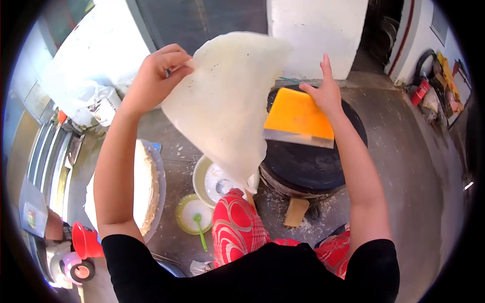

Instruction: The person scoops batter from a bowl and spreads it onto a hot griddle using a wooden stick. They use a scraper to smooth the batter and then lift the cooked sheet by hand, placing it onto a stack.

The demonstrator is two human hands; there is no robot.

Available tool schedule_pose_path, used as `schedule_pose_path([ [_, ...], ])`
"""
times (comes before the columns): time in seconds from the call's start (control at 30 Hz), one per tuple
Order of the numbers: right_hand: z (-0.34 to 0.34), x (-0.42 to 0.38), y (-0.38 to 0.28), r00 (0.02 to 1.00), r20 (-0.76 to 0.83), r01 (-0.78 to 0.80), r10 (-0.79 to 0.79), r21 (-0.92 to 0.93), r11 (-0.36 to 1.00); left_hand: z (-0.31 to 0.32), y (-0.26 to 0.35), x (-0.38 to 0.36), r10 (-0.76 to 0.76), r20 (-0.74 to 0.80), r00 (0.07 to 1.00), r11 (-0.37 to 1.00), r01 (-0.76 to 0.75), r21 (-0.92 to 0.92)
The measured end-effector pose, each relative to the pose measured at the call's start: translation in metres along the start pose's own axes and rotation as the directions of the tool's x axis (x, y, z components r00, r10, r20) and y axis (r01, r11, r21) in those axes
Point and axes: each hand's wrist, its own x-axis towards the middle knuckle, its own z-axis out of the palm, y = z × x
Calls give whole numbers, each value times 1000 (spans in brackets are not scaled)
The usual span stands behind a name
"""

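Observation:
A thin, pale, floppy sheet (225,101) hangs from my left hand (164,76), which pinches its upper left edge. On the right, my right hand (326,93) holds an orange scraper (299,113) with a metal edge, its index finger stretched upward. The scraper is above a round black griddle (308,161). The sheet's lower tip hangs over a pale bowl (201,179) of white batter, hiding part of it.
On the left stands a round tray (159,187) with a stack of pale sheets (144,187). A yellow-green bowl (184,222) with a green spoon (200,232), a red bucket (86,241), a white bucket (104,108) and a brown block (296,212) are on the floor.

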Motion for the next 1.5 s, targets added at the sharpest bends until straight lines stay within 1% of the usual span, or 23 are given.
schedule_pose_path([
  [0.03, 18, 12, 0, 1000, 10, 15, -16, 14, 1000, -10, -9, -11, -62, -6, 998, 998, 62, 19],
  [0.1, 62, 31, -1, 948, -9, 319, -319, -15, 948, -28, -30, -36, -220, -34, 975, 972, 222, 80],
  [0.13, 73, 35, -17, 942, 5, 336, -336, 10, 942, -34, -49, -50, -244, -49, 969, 964, 248, 95],
  [0.2, 87, 39, -67, 925, 316, 191, -209, 87, 978, -51, -94, -81, -358, -196, 913, 893, 396, 212],
  [0.23, 92, 42, -94, 913, 337, 206, -232, 112, 972, -66, -110, -97, -388, -249, 887, 855, 447, 261],
  [0.27, 95, 43, -122, 896, 269, 325, -353, 143, 935, -82, -128, -114, -413, -301, 860, 811, 497, 307],
  [0.3, 97, 42, -150, 865, 192, 437, -464, 168, 884, -100, -154, -134, -487, -447, 751, 798, 590, 122],
  [0.33, 98, 39, -180, 843, 108, 501, -528, 202, 842, -126, -158, -147, -477, -514, 713, 768, 623, 150],
  [0.37, 99, 34, -209, 813, 18, 563, -582, 230, 794, -153, -156, -162, -461, -549, 697, 811, 582, 58],
  [0.4, 97, 27, -233, 803, 24, 570, -596, 259, 779, -177, -149, -177, -445, -585, 677, 847, 530, -31],
  [0.5, 102, -17, -282, 730, -118, 649, -673, 429, 629, -211, -75, -223, -387, -791, 474, 811, 583, -48],
  [0.53, 110, -34, -291, 732, -114, 621, -672, 519, 588, -213, -53, -246, -362, -837, 411, 804, 591, -58],
  [0.6, 127, -72, -302, 733, -33, 524, -679, 665, 533, -206, -24, -308, -315, -871, 377, 671, 737, 77],
  [0.67, 160, -112, -298, 715, 94, 414, -693, 741, 528, -178, -7, -359, -179, -824, 537, 652, 692, 309],
  [0.73, 198, -152, -289, 682, 211, 334, -700, 761, 556, -153, -1, -416, -217, -768, 602, 499, 745, 443],
  [0.8, 229, -188, -275, 655, 275, 295, -703, 765, 573, -122, 3, -463, -271, -723, 636, 453, 747, 487],
  [0.93, 240, -221, -253, 560, 495, 300, -665, 627, 719, -61, 2, -535, -543, -714, 442, 377, 888, 263],
  [1.0, 240, -219, -243, 536, 565, 288, -628, 577, 765, -50, -3, -560, -601, -664, 445, 332, 894, 299],
  [1.13, 247, -192, -196, 685, 493, 276, -536, 505, 818, -50, -5, -564, -629, -619, 471, 263, 878, 400],
  [1.27, 242, -166, -146, 741, 598, 71, -305, 382, 921, -62, -19, -579, -606, -638, 476, 223, 871, 438],
  [1.33, 240, -156, -118, 759, 608, 10, -233, 347, 938, -65, -19, -584, -606, -715, 348, 128, 930, 344],
  [1.37, 238, -153, -106, 769, 620, -93, -157, 351, 932, -66, -17, -584, -625, -705, 335, 96, 929, 357],
  [1.5, 232, -150, -70, 785, 617, -313, 56, 317, 895, -69, -14, -590, -709, -609, 356, 82, 899, 430],
])
